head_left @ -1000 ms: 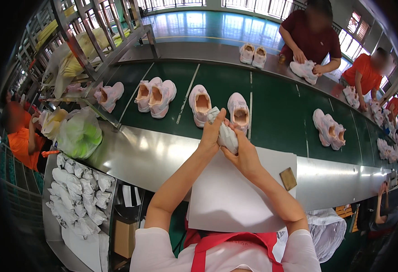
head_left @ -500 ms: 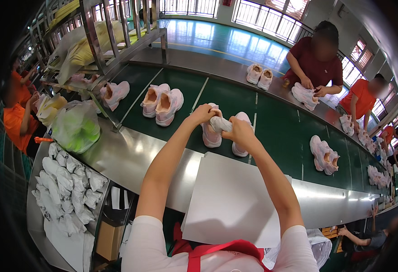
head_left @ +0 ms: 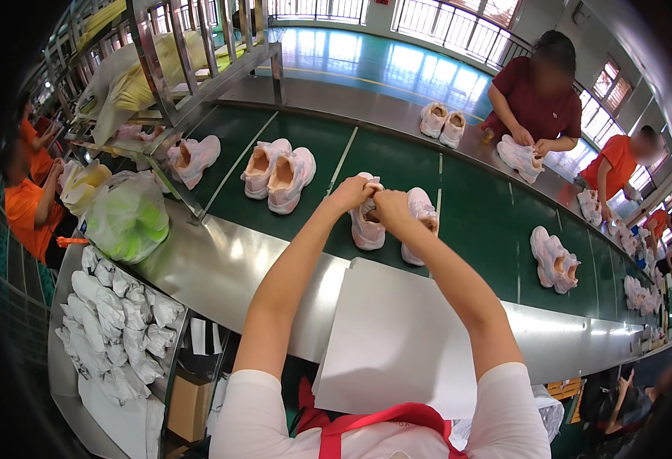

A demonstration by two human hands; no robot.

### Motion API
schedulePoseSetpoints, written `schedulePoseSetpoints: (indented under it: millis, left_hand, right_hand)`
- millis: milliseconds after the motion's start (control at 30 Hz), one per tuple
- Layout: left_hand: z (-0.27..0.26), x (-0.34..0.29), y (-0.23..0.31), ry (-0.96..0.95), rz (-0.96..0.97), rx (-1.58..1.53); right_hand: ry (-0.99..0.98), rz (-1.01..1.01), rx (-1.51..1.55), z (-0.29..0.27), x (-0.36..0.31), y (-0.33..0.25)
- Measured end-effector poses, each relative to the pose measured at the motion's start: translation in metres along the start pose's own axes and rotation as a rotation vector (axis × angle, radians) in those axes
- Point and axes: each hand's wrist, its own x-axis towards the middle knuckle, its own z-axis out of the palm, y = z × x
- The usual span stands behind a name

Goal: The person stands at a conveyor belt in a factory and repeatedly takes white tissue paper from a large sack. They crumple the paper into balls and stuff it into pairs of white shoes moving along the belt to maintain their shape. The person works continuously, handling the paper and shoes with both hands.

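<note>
A pale pink and white sneaker [head_left: 368, 229] stands on the green conveyor belt in front of me, its toe toward the far side or hidden by my hands. My left hand [head_left: 353, 193] is closed around its upper part. Right at the shoe's opening is my right hand [head_left: 392, 208], fingers curled in; what they hold, if anything, is hidden. The matching sneaker [head_left: 420, 206] stands just to the right, partly behind my right wrist. A stack of white paper sheets [head_left: 397, 336] lies nearest my body, below both forearms.
Many white paper wads [head_left: 114, 321] fill a metal tray at left, near a bag of yellow-green items [head_left: 128, 218]. More sneakers [head_left: 278, 176] stand along the green belt [head_left: 473, 229]. Across it, a co-worker in dark red [head_left: 535, 99] handles a sneaker. A metal rack [head_left: 175, 69] rises far left.
The white paper wad seen between my hands has gone out of sight at the sneaker's opening. My right hand has moved left and down onto the shoe, close to my left hand.
</note>
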Motion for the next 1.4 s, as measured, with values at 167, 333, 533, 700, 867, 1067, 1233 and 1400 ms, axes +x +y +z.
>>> schedulePoseSetpoints:
  millis: [167,333,533,700,867,1067,1233,1400]
  left_hand:
    - [-0.004,-0.012,-0.013,-0.199,0.000,-0.183]
    - [0.030,-0.016,-0.010,0.172,0.004,-0.012]
    - [0.057,-0.006,0.012,0.490,-0.023,0.126]
    - [0.067,-0.026,-0.025,0.542,-0.319,0.084]
    - [0.103,0.009,-0.005,0.213,-0.014,0.062]
    - [0.088,-0.020,0.060,0.455,0.104,0.160]
    - [0.100,-0.143,0.178,0.060,0.555,-0.324]
    - [0.154,-0.196,0.196,-0.117,0.909,-0.021]
  right_hand:
    - [0.072,0.193,0.426,-0.008,-0.021,0.006]
    - [0.173,0.240,0.535,0.018,-0.006,-0.001]
    - [0.269,0.267,0.505,0.030,-0.007,0.011]
    - [0.677,0.326,0.454,-0.025,-0.116,0.001]
    - [0.526,0.264,0.801,0.017,-0.143,0.024]
    - [0.378,0.374,0.846,-0.056,-0.227,0.029]
    - [0.320,0.637,0.171,-0.063,-0.354,0.026]
    - [0.298,0.722,0.355,-0.048,-0.369,0.023]
